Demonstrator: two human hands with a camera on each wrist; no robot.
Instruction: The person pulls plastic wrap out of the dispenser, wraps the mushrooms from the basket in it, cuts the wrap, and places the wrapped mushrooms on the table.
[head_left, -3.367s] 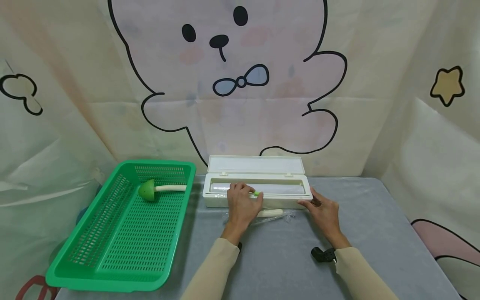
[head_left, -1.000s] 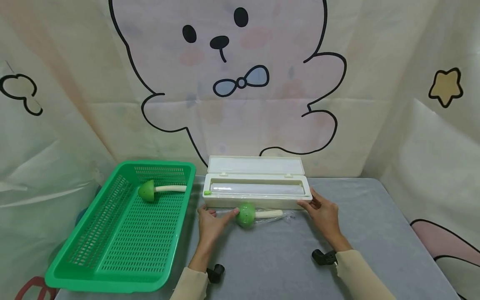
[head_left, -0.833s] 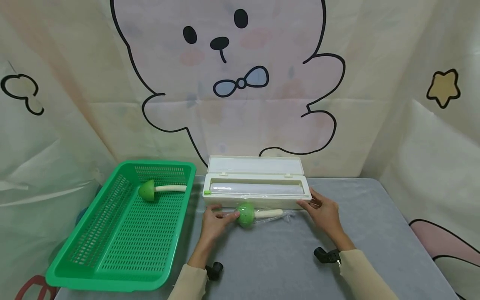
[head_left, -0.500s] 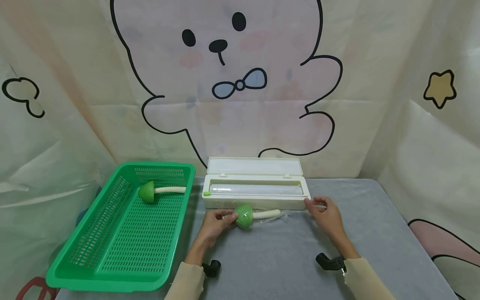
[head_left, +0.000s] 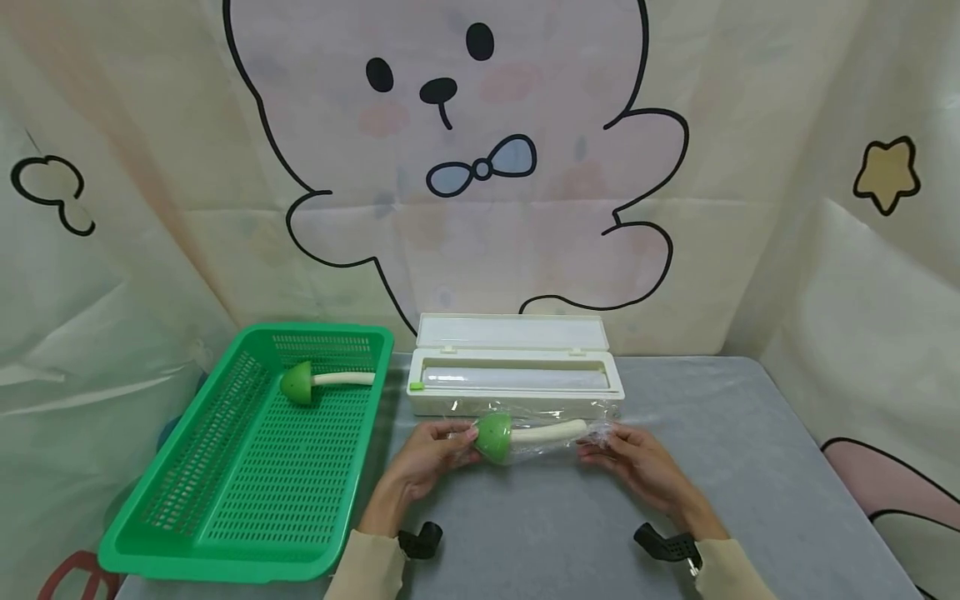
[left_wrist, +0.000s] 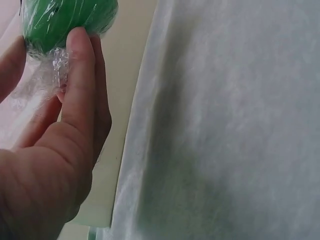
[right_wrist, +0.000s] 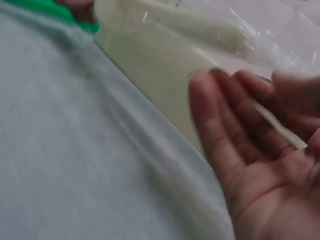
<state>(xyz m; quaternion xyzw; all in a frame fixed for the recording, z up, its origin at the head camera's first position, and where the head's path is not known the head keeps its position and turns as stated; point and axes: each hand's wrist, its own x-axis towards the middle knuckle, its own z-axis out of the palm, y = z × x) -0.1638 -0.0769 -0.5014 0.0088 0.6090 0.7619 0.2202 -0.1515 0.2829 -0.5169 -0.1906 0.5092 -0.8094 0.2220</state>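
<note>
Pinching green-capped mushroom [head_left: 519,435] by the cap, through clear film [head_left: 598,430], with left grip [head_left: 429,457], from 9 o'clock. Cap set between thumb and fingers in left wrist view. Right grip [head_left: 639,468] at the film's 3 o'clock end, with curved fingers and thumb close by; can't tell grasping or released there, blurry in right wrist view.

Mushroom lying sideways, cap toward 9 o'clock, white stem toward 3, loosely wrapped all round. Located just at 6 o'clock of white box [head_left: 517,406], between both grips. Can't tell contact with tabletop [head_left: 540,533].

Lid [head_left: 513,332] of box raised, at 12 o'clock. Long pale insert [head_left: 517,379] inside. Small green tab [head_left: 417,386] on front edge at the 9 o'clock end.

Green basket [head_left: 285,467] between 8 and 9 o'clock of box, slotted floor. Second mushroom [head_left: 330,379] in it, between 1 and 2 o'clock, same colors, cap toward 9, stem toward 3.

Beige sleeve [head_left: 363,567] at 6 to 7 o'clock in head view, black strap [head_left: 667,546] on right wrist. Backdrop [head_left: 480,250] at 12, with printed bear and blue bow tie.
</note>
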